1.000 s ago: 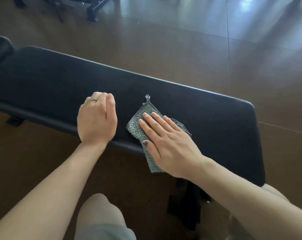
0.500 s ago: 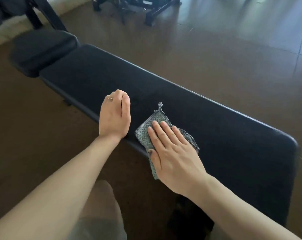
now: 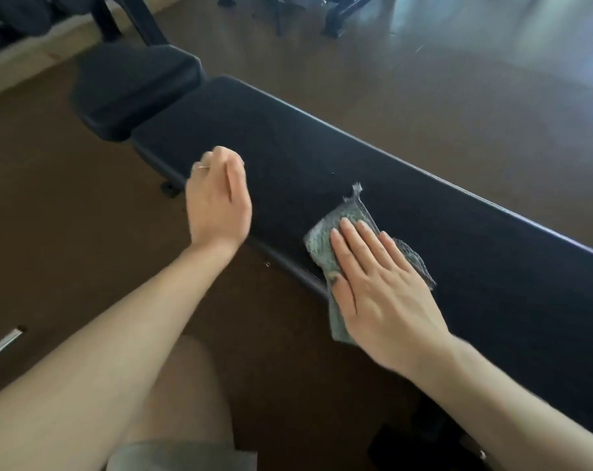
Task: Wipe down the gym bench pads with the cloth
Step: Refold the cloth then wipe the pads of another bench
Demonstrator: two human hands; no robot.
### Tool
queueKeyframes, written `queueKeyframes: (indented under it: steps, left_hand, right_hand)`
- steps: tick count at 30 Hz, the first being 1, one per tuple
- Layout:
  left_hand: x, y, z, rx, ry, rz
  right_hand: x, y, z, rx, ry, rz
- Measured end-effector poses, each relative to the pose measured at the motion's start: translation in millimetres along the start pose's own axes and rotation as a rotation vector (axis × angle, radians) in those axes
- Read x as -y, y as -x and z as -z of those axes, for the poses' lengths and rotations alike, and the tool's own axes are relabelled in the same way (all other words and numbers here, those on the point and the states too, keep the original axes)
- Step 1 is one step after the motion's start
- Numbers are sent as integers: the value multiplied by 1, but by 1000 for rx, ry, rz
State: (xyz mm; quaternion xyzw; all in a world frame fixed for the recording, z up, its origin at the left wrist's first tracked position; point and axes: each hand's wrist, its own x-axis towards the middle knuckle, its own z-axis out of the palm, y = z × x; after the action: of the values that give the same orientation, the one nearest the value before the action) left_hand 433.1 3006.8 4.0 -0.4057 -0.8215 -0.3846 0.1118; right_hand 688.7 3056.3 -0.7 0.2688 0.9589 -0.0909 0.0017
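Cloth (image 3: pixel 335 246), grey-green and folded, lies on the long pad (image 3: pixel 424 253) at its near edge, with one end draped over that edge toward the person and a frayed corner pointing away. On top of it the right hand (image 3: pixel 376 294) is pressed flat, fingers straight and close together, the thumb alongside on the part of the cloth that hangs over the edge; nothing is gripped. The left hand (image 3: pixel 216 202) is at the near edge of the same pad, well apart from the cloth, fingers curled loosely inward with a ring (image 3: pixel 203 167) on one of them; it holds nothing, and blur hides whether it touches the pad. The long pad is black and runs from far left to near right. Just beyond its far-left end sits a shorter black pad (image 3: pixel 132 86), close beside it with a narrow gap between. Both stand on a brown floor (image 3: pixel 458 79). A bare knee (image 3: pixel 183 389) shows below the forearms.
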Motion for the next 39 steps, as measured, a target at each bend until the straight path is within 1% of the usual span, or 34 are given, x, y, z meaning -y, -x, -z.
queueKeyframes:
  steps: [2, 4, 7, 8, 11, 13, 15, 20, 22, 24, 26, 30, 32, 35, 39]
  left_hand:
    - [27, -31, 7, 33, -72, 9]
    - [41, -56, 4, 95, -114, -53]
    - [52, -77, -13, 212, -107, -183]
    - [55, -80, -17, 236, -100, -200]
    - [66, -84, -24, 263, -32, -152]
    - [68, -82, -23, 262, 1, -158]
    - [67, -81, -20, 267, 4, -175]
    - [65, -78, -21, 291, -36, -198]
    - [66, -78, -21, 292, -56, -210]
    - [66, -78, -22, 299, -71, -213]
    - [68, -78, -23, 318, -71, -213]
    - [71, -81, -22, 342, -69, -196]
    - [71, -82, -20, 347, -71, -200]
    - [72, -82, -20, 357, -58, -215]
    - [75, -81, -20, 348, -39, -239]
  right_hand:
    - [11, 20, -7, -38, 30, -15]
    - [20, 14, -12, -56, 45, -51]
    - [40, -31, -14, -44, 39, -26]
    - [49, -52, -15, -43, 24, -16]
    - [75, -115, -11, -51, 10, -53]
    - [85, -132, -9, -44, 6, -98]
    - [85, -118, -9, -27, 5, -133]
    - [67, -39, -7, -16, 112, -253]
    - [66, -29, -7, -6, 127, -286]
    - [72, -43, -5, 13, 131, -279]
    - [79, -74, -2, 23, 63, -256]
    - [85, -149, 2, -1, -34, -314]
    - [85, -165, -1, -13, -35, -338]
    - [91, -146, -3, -4, -65, -377]
    - [112, -108, -8, 19, -49, -375]
